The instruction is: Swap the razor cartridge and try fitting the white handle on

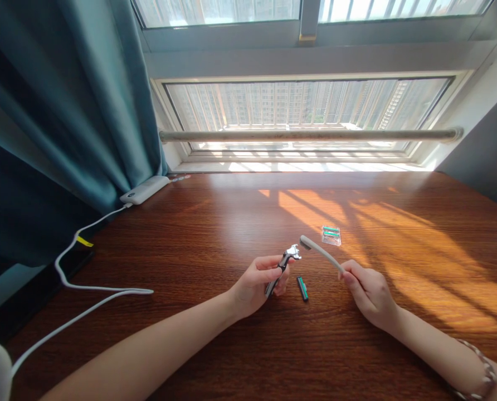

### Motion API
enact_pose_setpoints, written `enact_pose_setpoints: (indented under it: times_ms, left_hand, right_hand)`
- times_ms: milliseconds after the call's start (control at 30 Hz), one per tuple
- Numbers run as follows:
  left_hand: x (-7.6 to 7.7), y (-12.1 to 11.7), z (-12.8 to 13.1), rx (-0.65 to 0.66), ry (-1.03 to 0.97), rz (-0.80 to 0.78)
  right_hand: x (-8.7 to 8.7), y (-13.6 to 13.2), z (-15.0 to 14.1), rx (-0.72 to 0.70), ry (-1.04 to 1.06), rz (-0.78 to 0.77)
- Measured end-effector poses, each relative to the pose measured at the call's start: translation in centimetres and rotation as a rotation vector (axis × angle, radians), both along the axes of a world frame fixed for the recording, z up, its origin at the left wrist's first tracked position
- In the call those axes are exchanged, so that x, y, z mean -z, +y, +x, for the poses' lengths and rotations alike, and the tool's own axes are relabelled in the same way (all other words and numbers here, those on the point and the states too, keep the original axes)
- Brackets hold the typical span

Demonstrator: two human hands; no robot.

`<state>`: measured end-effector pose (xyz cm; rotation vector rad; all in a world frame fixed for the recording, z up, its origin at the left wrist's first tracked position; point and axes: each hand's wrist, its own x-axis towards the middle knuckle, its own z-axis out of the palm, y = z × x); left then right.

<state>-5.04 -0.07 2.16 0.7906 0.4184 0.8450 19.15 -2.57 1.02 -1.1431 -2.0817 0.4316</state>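
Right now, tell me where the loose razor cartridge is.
In the head view, the loose razor cartridge lies right of centre on the wood-grained table, between the left hand and the right hand, nearer the left.

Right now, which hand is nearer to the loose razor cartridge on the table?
Left. The left hand is close, just left of the cartridge; the right hand is farther away, to the cartridge's right.

Razor handle (284,262): dark with grey, bright metal head exposed; held slanted, head up and rightward. Brush (326,255): slim, pale, slightly curved; held by far end, dark bristles downward, tip just beside razor head, contact unclear. Blade cartridge (302,288): black, green strip; detached, lying slightly aslant below both.
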Motion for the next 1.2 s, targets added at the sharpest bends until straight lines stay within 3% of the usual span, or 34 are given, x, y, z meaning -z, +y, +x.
enact_pose_setpoints:
  times_ms: [200, 333, 500, 633, 767, 900, 1033, 1200]
  left_hand:
    - [0.24, 0.0, -0.18, 0.007, 0.015, 0.001]
    - [0.47, 0.07, -0.21, 0.007, -0.005, -0.014]
    - [0.25, 0.07, -0.12, 0.006, -0.024, -0.011]
    - [-0.02, 0.13, -0.07, 0.017, 0.003, -0.015]
    - [-0.06, 0.27, -0.02, 0.012, 0.011, -0.017]
    - [-0.02, 0.34, -0.06, 0.027, 0.019, 0.001]
    - [0.07, 0.4, -0.21, 0.028, 0.025, -0.009]
    - [0.28, 0.55, -0.3, 0.08, 0.001, -0.016]
  right_hand:
    - [-0.07, 0.1, 0.0, 0.028, -0.001, -0.051]
    - [0.22, 0.17, 0.12, -0.023, 0.006, -0.026]
    - [0.29, 0.15, 0.11, 0.06, 0.022, -0.009]
    - [0.26, 0.13, 0.1, 0.025, 0.005, 0.03]
    - [0.25, 0.16, 0.12, 0.109, 0.036, 0.054]
    - [0.27, 0.13, 0.08, 0.056, 0.006, 0.077]
    - [0.28, 0.11, -0.05, 0.116, 0.041, 0.1]
    - [0.17, 0.16, -0.14, 0.095, 0.002, 0.11]
